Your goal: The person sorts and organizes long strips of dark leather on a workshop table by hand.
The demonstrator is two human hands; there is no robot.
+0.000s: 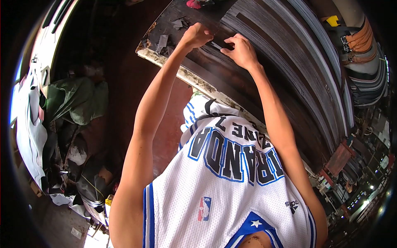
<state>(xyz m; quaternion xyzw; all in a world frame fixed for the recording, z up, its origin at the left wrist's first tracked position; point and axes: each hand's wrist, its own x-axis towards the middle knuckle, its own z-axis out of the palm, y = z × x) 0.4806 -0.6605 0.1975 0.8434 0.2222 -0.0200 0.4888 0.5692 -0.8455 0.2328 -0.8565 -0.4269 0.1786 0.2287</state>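
Observation:
Both of my hands are over the dark worktable (pixel 231 78), near its far left part. My left hand (pixel 197 37) has its fingers curled down; what they hold, if anything, is hidden. A short distance to the right, my right hand (pixel 240 50) has its thumb and index finger curved toward each other with a gap between the tips. Between the hands a thin dark strip (pixel 216 46) lies at the table surface. Long grey-black strips (pixel 285 53) run in curved rows right of my right hand.
Small dark scraps (pixel 162 43) lie at the table's left corner, and a red item (pixel 194 4) at its far edge. Bundled strips with orange belts (pixel 359 43) are at the right. Green cloth (pixel 78 99) and piled materials stand on the left.

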